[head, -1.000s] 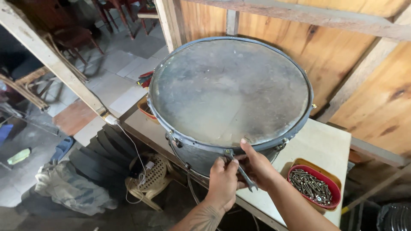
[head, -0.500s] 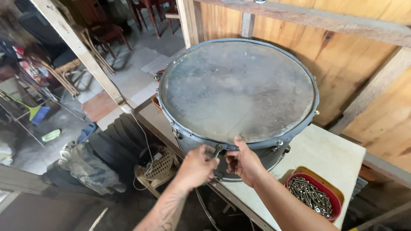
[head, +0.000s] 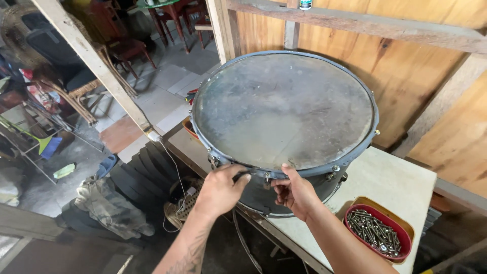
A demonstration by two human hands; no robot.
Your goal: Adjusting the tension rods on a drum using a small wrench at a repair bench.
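A large drum (head: pixel 284 109) with a worn grey skin and a dark metal rim stands on a pale table (head: pixel 385 177). My left hand (head: pixel 219 189) is closed around a dark tool handle held against the near rim, by a tension screw (head: pixel 267 177). My right hand (head: pixel 294 192) grips the drum's near rim beside that screw, thumb on the skin's edge. The tool's tip is hidden between my hands.
A red oval tray (head: pixel 378 233) full of screws sits at the table's near right. Wooden wall boards rise behind the drum. To the left, below, lie stacked dark tyres (head: pixel 147 175), a cable, cloth, chairs (head: pixel 127 48) and a tiled floor.
The view has shifted right and closer. My left hand has slid left along the rim with the tool, while my right hand has stayed on the near rim.
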